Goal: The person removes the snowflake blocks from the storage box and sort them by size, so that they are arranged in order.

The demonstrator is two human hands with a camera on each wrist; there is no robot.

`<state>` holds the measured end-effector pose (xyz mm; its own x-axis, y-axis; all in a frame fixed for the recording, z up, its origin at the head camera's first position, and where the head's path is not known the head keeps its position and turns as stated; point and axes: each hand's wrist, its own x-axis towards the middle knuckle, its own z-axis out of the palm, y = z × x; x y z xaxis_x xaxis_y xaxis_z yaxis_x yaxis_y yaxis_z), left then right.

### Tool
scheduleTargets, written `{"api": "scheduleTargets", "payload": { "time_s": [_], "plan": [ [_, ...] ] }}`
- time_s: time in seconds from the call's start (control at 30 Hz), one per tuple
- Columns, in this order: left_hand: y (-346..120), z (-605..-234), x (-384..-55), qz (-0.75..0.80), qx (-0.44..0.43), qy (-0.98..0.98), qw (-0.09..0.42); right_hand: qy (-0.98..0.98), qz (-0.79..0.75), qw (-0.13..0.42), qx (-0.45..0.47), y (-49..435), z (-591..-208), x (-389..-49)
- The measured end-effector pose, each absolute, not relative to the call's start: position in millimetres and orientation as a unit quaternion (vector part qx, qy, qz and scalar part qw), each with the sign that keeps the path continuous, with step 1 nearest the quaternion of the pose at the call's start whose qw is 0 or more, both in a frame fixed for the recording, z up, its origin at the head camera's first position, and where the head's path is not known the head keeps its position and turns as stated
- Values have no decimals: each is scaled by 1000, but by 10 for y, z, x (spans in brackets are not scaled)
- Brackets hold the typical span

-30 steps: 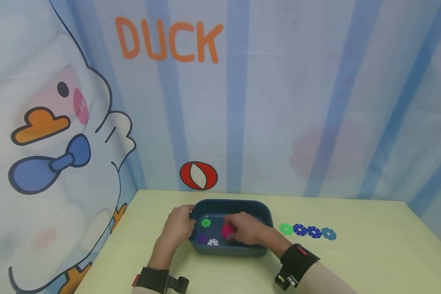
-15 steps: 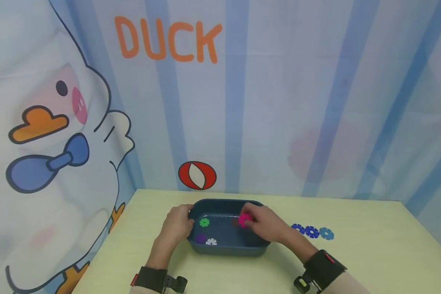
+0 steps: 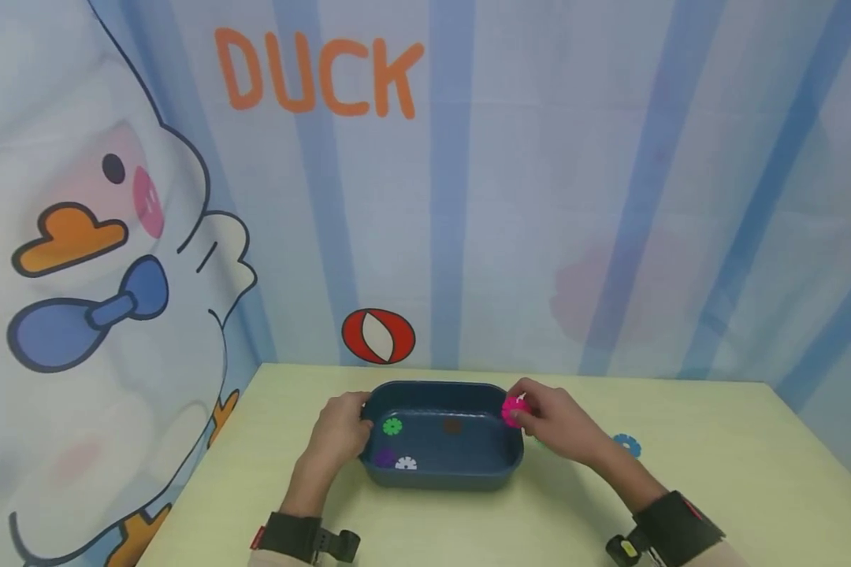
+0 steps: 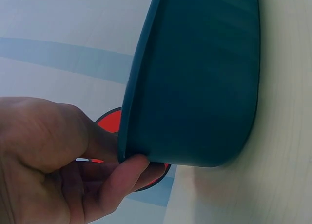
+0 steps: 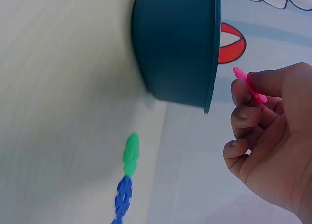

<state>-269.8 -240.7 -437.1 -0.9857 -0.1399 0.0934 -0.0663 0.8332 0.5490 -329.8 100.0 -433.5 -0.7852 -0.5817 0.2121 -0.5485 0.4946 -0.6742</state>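
My left hand [image 3: 340, 429] holds the left end of a dark blue plastic basin [image 3: 443, 479]; in the left wrist view its fingers pinch the rim [image 4: 127, 112]. Between the thumb and forefinger of my right hand [image 3: 563, 425] is a pink snowflake building disc [image 3: 515, 411], held at the basin's right rim. The right wrist view has this disc [image 5: 249, 86] edge-on, above rim height. Inside the basin lie a green disc [image 3: 392, 426], a brown disc [image 3: 452, 425], a purple disc [image 3: 385, 457] and a white disc [image 3: 406, 463].
Right of the basin, a row of discs lies on the pale yellow table [image 3: 709, 472]. A green disc [image 5: 131, 155] and a dark blue disc [image 5: 123, 197] show there, plus a light blue disc [image 3: 627, 445]; my right arm covers part of the row. A duck-print curtain [image 3: 510, 197] hangs behind.
My right hand has lifted the pink disc from inside the basin and carried it rightward to the right rim, uncovering the brown disc. The left hand keeps its hold on the basin.
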Motion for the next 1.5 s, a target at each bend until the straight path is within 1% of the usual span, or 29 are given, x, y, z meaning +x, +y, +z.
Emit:
{"api": "scheduleTargets", "payload": {
  "time_s": [0.17,0.43,0.93,1.5],
  "plan": [
    [-2382,-4401,-2692,-289,51,-954,60,874,-380,23,-303,1237,-4388,-3274],
    [-2396,-4360,-2674,-286,46,-954,73,886,-375,12,-272,1523,-4401,-3290],
    [-2392,-4374,-2690,-289,49,-954,65,912,-344,-19,-223,2034,-4546,-3423],
    [-2424,-4372,-2706,-294,52,-952,62,931,-320,-5,-174,2476,-4628,-3523]
  ]
}}
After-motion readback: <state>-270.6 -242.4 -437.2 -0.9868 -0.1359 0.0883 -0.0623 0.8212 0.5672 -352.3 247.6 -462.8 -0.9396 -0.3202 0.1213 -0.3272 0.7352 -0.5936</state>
